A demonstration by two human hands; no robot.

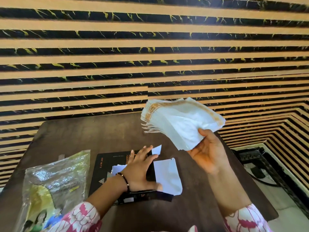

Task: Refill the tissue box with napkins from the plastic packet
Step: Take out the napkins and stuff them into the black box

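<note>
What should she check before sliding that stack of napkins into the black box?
1. Napkin stack held firmly by right hand: ok, though its far edge fans out.
2. Tissue box steadied by left hand: ok.
3. White flaps folded clear of the opening: ok.
4. Room inside the box: cannot tell.
5. Plastic packet out of the way: ok, left of the box.

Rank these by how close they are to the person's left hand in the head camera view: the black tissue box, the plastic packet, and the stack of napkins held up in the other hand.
1. Black tissue box: directly under the left hand, which rests on it.
2 and 3. Plastic packet, on the table to the left, and stack of napkins, raised in the right hand: too close to call.
</note>
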